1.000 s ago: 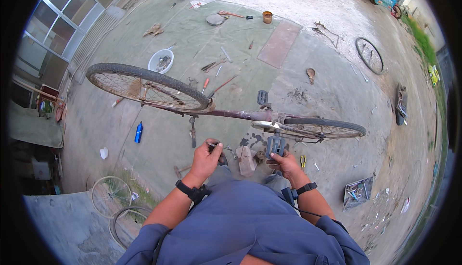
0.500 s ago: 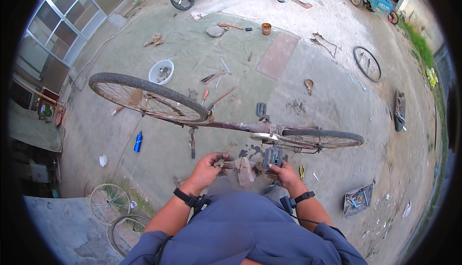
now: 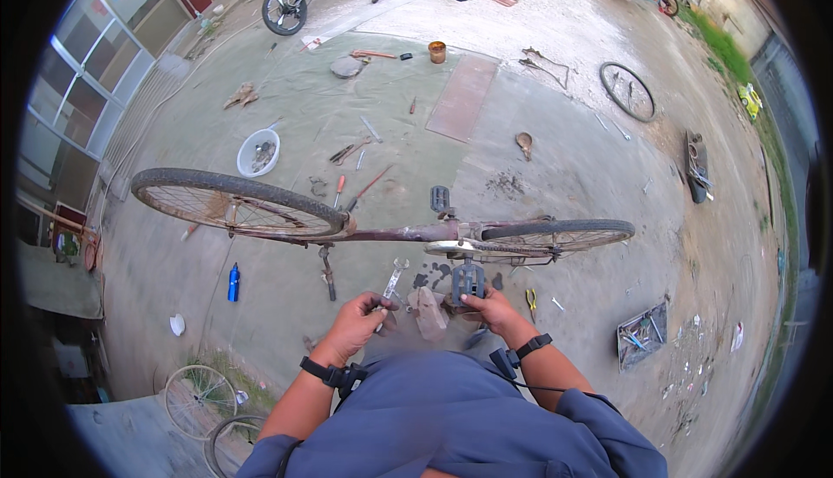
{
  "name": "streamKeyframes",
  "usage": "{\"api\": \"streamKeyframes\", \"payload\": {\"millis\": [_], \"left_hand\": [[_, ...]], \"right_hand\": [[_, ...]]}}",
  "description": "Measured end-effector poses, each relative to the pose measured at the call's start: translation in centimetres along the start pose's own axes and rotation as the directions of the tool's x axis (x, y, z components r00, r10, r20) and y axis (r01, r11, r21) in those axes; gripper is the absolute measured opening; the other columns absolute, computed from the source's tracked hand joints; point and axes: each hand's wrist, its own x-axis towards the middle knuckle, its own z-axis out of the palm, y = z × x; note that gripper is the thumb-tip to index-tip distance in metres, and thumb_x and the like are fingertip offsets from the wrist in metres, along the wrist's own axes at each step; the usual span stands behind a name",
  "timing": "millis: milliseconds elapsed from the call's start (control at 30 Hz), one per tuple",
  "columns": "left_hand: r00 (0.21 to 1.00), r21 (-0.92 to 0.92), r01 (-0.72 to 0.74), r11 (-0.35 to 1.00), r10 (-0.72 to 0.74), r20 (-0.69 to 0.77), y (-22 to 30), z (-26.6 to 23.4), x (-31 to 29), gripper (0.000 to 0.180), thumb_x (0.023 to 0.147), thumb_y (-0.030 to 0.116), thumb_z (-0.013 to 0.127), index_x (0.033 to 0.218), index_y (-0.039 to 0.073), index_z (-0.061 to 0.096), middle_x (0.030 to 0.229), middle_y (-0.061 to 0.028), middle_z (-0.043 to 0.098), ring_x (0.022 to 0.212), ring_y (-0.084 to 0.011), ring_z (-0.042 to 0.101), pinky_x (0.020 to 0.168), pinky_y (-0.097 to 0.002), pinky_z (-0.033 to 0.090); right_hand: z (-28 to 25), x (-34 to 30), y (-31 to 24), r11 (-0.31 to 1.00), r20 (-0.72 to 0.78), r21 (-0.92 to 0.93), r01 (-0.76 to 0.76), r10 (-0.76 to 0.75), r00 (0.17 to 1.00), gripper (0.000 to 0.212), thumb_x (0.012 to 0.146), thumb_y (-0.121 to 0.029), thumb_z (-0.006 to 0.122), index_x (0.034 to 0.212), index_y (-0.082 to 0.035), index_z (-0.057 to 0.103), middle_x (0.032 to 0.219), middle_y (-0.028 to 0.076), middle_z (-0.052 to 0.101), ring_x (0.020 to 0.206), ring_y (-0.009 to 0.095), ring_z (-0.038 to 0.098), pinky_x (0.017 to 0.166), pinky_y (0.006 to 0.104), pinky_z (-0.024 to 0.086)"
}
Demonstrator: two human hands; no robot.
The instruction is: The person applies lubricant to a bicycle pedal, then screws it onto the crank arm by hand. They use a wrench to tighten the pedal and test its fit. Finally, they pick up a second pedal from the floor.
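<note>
An old bicycle (image 3: 408,233) lies across in front of me, its wheels out to left and right. My right hand (image 3: 493,311) is closed on the near black pedal (image 3: 468,280), thumb on its near edge. My left hand (image 3: 360,322), its fingers blackened, grips a silver wrench (image 3: 396,277) whose head points away from me toward the frame. Between my hands is a crumpled, pale pinkish sheet (image 3: 429,313). The far pedal (image 3: 441,198) stands up beyond the frame tube. Dark wet spots mark the ground near the crank.
Yellow-handled pliers (image 3: 531,301) and a metal tool tray (image 3: 642,336) lie at the right. A blue bottle (image 3: 233,283) is at the left. Beyond the bicycle are a white basin (image 3: 259,153), a red-handled screwdriver (image 3: 339,188) and a loose wheel (image 3: 626,92).
The wrench now extends forward from my left hand, where before only a dull brownish object showed at the fingers. My right hand stays on the pedal. The whole view has shifted slightly.
</note>
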Motion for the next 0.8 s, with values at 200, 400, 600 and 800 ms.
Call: {"api": "streamKeyframes", "payload": {"millis": [200, 400, 600, 800], "left_hand": [[0.990, 0.332, -0.062, 0.941, 0.099, -0.096, 0.2, 0.5, 0.5, 0.046, 0.087, 0.000, 0.052, 0.132, 0.002, 0.052, 0.104, -0.0123, 0.070, 0.071, -0.0177, 0.068, 0.064, -0.0317, 0.054], [0.951, 0.838, -0.172, 0.519, 0.308, 0.005, 0.7, 1.2, 2.4, 0.035, 0.083, 0.003, 0.055, 0.117, 0.005, 0.064, 0.096, -0.0153, 0.071, 0.084, -0.0319, 0.069, 0.075, -0.0407, 0.054], [0.913, 0.948, -0.239, 0.211, 0.380, 0.145, 1.3, 2.4, 5.6, 0.025, 0.083, 0.007, 0.059, 0.106, 0.006, 0.068, 0.095, -0.0168, 0.069, 0.085, -0.0371, 0.066, 0.074, -0.0465, 0.053], [0.886, 0.949, -0.313, 0.045, 0.373, 0.274, 2.6, 4.3, 8.6, 0.020, 0.085, 0.010, 0.060, 0.102, 0.006, 0.068, 0.092, -0.0163, 0.068, 0.082, -0.0369, 0.066, 0.071, -0.0468, 0.052]], "right_hand": [[0.3, 0.8, 0.3, 1.000, -0.011, 0.019, -0.005, 0.005, 1.000, 0.045, 0.090, -0.017, 0.073, 0.126, -0.004, 0.052, 0.112, 0.012, 0.069, 0.095, 0.025, 0.070, 0.082, 0.0397, 0.059], [1.1, 0.6, -0.3, 0.989, -0.060, 0.108, 0.100, -0.094, 0.994, 0.047, 0.089, -0.021, 0.075, 0.126, -0.002, 0.052, 0.109, 0.010, 0.068, 0.092, 0.022, 0.070, 0.076, 0.0380, 0.061], [1.4, 1.2, 0.1, 0.986, -0.080, 0.102, 0.131, -0.123, 0.989, 0.050, 0.087, -0.023, 0.077, 0.127, -0.004, 0.053, 0.102, 0.006, 0.070, 0.086, 0.017, 0.070, 0.063, 0.0306, 0.057], [0.7, 2.0, 0.9, 0.971, -0.081, 0.151, 0.184, -0.174, 0.981, 0.044, 0.087, -0.021, 0.076, 0.121, -0.002, 0.055, 0.093, 0.006, 0.071, 0.075, 0.018, 0.071, 0.060, 0.0290, 0.056]]}}
